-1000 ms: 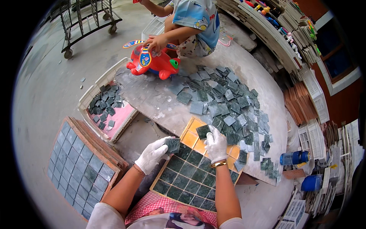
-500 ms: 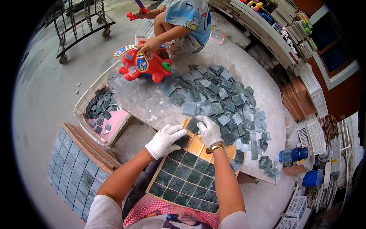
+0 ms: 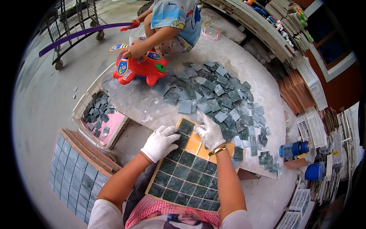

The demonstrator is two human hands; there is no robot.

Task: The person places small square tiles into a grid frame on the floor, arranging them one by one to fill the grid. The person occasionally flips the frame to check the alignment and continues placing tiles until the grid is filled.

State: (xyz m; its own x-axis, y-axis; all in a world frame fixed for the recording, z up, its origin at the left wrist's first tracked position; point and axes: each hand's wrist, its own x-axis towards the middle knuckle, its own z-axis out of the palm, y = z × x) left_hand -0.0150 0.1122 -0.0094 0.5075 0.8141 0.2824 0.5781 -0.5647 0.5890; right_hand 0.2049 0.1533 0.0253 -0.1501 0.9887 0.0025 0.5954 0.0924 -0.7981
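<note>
A wooden tray-like grid [image 3: 195,148] lies in front of me, its near rows filled with dark green square stone tiles [image 3: 182,173]. Bare orange-yellow cells show in its far rows. My left hand [image 3: 160,143], in a white glove, is at the grid's left edge, thumb and fingers apart beside a dark tile [image 3: 180,141]. Another dark tile [image 3: 185,126] fills the far left corner cell. Over the far edge is my right hand [image 3: 209,133], also gloved, with index finger and thumb apart and no tile visible between them. A loose heap of green-grey tiles [image 3: 213,91] spreads just beyond it.
A person [image 3: 171,26] crouches at the far side with a red toy [image 3: 141,70] and a purple stick [image 3: 84,33]. To the left stand a pink-bottomed crate [image 3: 119,131] of tiles and stacked tiled panels [image 3: 76,168]. Blue bottles [image 3: 293,149] and white crates [image 3: 313,131] line the right.
The dark tile my right fingers held now sits in the far left corner cell. My right hand has let go of it. The other person's purple stick has swung out to the left.
</note>
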